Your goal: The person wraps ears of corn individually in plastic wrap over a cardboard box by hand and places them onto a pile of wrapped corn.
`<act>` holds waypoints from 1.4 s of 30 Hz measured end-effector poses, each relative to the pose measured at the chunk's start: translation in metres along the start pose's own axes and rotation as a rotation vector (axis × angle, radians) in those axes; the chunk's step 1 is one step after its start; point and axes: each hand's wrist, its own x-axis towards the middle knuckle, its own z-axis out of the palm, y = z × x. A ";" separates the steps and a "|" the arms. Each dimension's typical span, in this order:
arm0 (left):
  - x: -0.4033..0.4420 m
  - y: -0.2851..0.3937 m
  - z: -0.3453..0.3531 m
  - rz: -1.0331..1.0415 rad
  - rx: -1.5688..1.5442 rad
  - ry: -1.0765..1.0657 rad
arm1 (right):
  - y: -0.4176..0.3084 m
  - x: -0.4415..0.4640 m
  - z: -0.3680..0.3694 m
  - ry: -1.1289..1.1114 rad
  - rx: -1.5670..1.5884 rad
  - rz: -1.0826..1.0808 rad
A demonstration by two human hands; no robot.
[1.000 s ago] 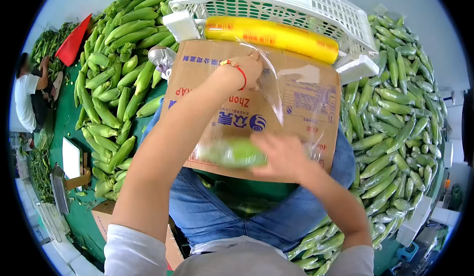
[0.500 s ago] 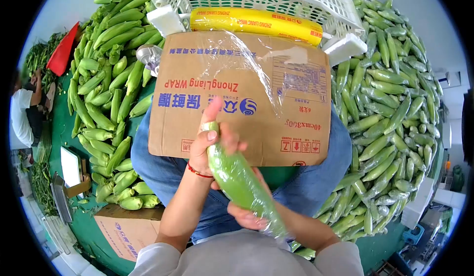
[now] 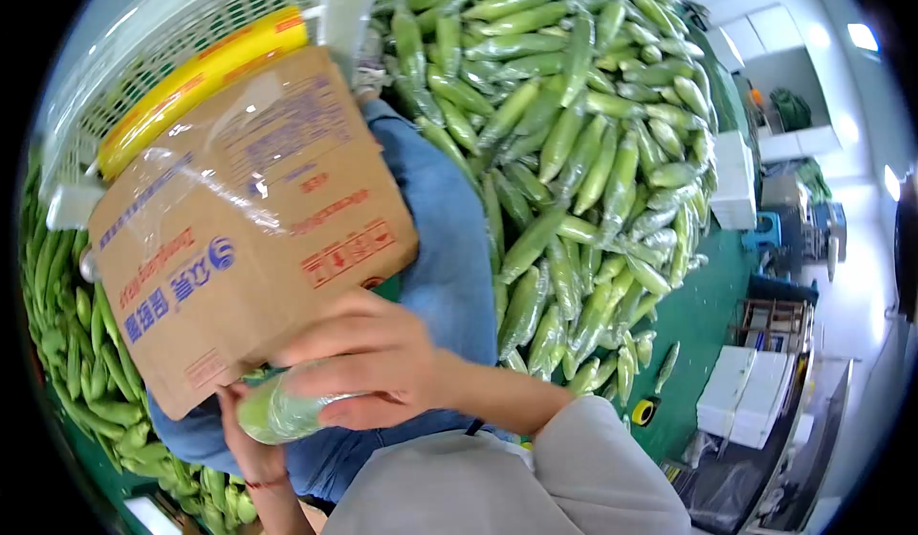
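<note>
An ear of corn point(image 3: 284, 408) in green husk, under shiny clear film, lies across my lap at the near edge of the cardboard box. My right hand point(image 3: 378, 358) is closed around it from above, its fingers slightly blurred. At the ear's left end, my left hand point(image 3: 251, 444), with a red cord at the wrist, comes up from below against it. Most of the left fingers are hidden behind the corn, so their grip does not show. Loose film glistens on top of the cardboard box point(image 3: 191, 310).
A yellow roll of wrap point(image 3: 206, 81) sits beyond the box, before a white plastic basket point(image 3: 124, 86). Film-wrapped corn point(image 3: 583, 152) is heaped to my right, unwrapped corn point(image 3: 105, 382) to my left. Black-and-yellow tape point(image 3: 644, 412) and white foam boxes point(image 3: 741, 396) stand farther right.
My view has swung to the right. The wrapped corn has come down from over the box to its near edge. My right hand now covers it from above; my left hand is lower.
</note>
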 end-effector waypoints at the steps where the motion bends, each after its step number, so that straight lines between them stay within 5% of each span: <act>1: -0.010 -0.010 0.006 -0.103 -0.015 0.129 | -0.003 0.000 0.002 0.051 0.324 0.220; 3: -0.008 -0.030 -0.040 -0.089 0.207 -0.143 | -0.015 -0.003 0.006 0.162 0.997 0.642; 5: -0.011 -0.041 -0.065 0.032 0.504 -0.241 | -0.016 -0.004 -0.001 0.288 0.962 0.700; 6: -0.029 -0.043 -0.028 0.323 0.690 -0.220 | -0.015 -0.008 -0.003 0.404 0.945 0.732; 11: -0.013 -0.028 0.024 1.095 1.517 -0.799 | -0.007 -0.032 -0.027 0.915 0.938 0.741; 13: -0.027 -0.033 0.082 0.891 1.796 -0.927 | -0.021 -0.085 -0.042 0.829 0.919 1.117; 15: -0.021 -0.045 0.102 1.225 1.697 -1.196 | -0.026 -0.129 -0.082 1.034 0.741 1.058; 17: -0.014 -0.041 0.104 1.334 1.584 -1.174 | -0.022 -0.217 -0.173 1.110 0.602 0.947; 18: -0.006 -0.032 0.096 1.328 1.628 -1.037 | -0.023 -0.227 -0.203 1.426 0.298 1.077; 20: 0.016 -0.009 0.075 1.340 1.690 -0.759 | -0.015 -0.247 -0.246 1.841 0.444 0.963; 22: 0.053 0.024 0.054 1.518 1.745 -0.424 | -0.003 -0.208 -0.232 1.721 0.610 0.918; 23: 0.074 0.037 0.036 1.552 1.790 -0.211 | -0.007 -0.186 -0.201 1.492 0.618 0.965; 24: 0.088 0.062 0.032 1.410 1.791 -0.074 | 0.001 -0.165 -0.169 1.090 0.438 1.023; 26: 0.131 0.102 0.027 1.534 1.559 0.131 | 0.026 -0.091 -0.089 0.370 0.244 1.179; 27: 0.153 0.120 0.026 1.563 1.548 0.160 | 0.040 -0.054 -0.049 -0.188 -0.191 0.912; 29: 0.179 0.156 0.029 1.709 1.601 0.083 | 0.078 0.001 0.016 -0.543 -0.740 0.443; 31: 0.191 0.185 0.030 1.909 1.665 -0.270 | 0.142 -0.007 0.041 -0.604 -0.792 0.132; 33: 0.176 0.192 0.015 1.629 1.843 -0.340 | 0.167 -0.018 0.034 -0.618 -0.503 0.200; 37: 0.115 0.182 -0.077 1.465 1.729 -0.243 | 0.112 -0.027 -0.024 -0.395 -0.385 0.905; 40: 0.063 0.147 -0.124 1.634 1.580 -0.353 | 0.073 -0.056 -0.037 -0.576 -0.273 0.860; 42: 0.048 0.127 -0.148 1.543 1.379 -0.108 | 0.064 -0.073 -0.035 -0.668 -0.360 0.777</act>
